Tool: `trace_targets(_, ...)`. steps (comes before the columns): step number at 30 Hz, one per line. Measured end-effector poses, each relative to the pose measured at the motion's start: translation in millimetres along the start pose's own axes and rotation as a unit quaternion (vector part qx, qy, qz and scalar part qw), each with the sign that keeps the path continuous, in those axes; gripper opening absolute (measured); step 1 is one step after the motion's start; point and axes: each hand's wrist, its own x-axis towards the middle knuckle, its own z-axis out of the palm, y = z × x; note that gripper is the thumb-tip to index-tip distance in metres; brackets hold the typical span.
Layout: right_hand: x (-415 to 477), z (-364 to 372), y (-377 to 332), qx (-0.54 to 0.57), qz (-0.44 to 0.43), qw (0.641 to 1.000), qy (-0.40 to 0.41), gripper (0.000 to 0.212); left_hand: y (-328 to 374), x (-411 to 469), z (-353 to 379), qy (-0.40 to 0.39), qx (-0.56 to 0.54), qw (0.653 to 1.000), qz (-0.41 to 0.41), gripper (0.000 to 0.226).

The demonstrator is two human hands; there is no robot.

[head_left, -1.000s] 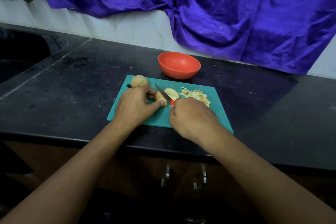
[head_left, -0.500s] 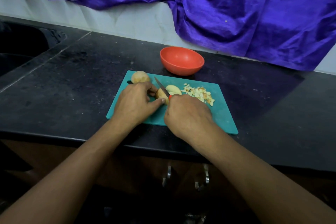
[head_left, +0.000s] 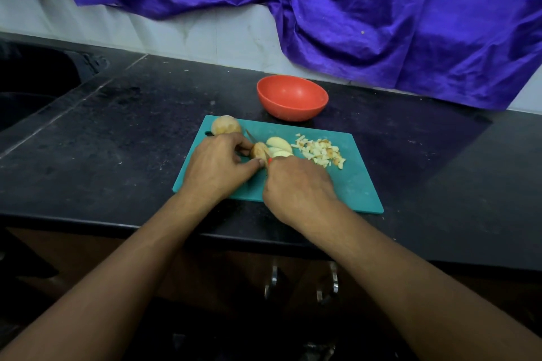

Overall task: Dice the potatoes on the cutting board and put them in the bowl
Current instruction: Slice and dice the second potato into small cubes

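Potato piece [head_left: 258, 150]: on the teal cutting board [head_left: 352, 184], near its middle, pinched between the thumb and fingers of my left hand [head_left: 218, 164]. Much of it is covered by those fingers.

Knife [head_left: 267, 155]: the blade runs across the piece, with the thin tip showing beyond it. My right hand [head_left: 296, 184] is clenched around the handle and hides all but a small red stub. The edge appears to be sunk into the potato, though the view is too small to confirm.

Cut slices [head_left: 280, 145]: pale, lying just right of the piece and touching it.

Diced pile [head_left: 319, 151]: a loose heap on the board further right, near the slices.

Whole potato [head_left: 225, 125]: at the board's far left corner, partly behind my left hand.

Bowl [head_left: 292, 97]: orange, upright on the black counter [head_left: 132, 132] just beyond the board's far edge. The visible interior shows plain orange surface.

A purple cloth [head_left: 381, 14] hangs over the wall behind.
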Motion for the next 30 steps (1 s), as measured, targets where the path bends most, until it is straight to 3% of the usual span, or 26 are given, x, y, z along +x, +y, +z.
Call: trace_targets(30,-31.7,3.7,32.2,-0.03,-0.034,0.998,-0.041,0.021,3.8,-2.4,0.8,0.011,0.017,1.0,0.003,0.033)
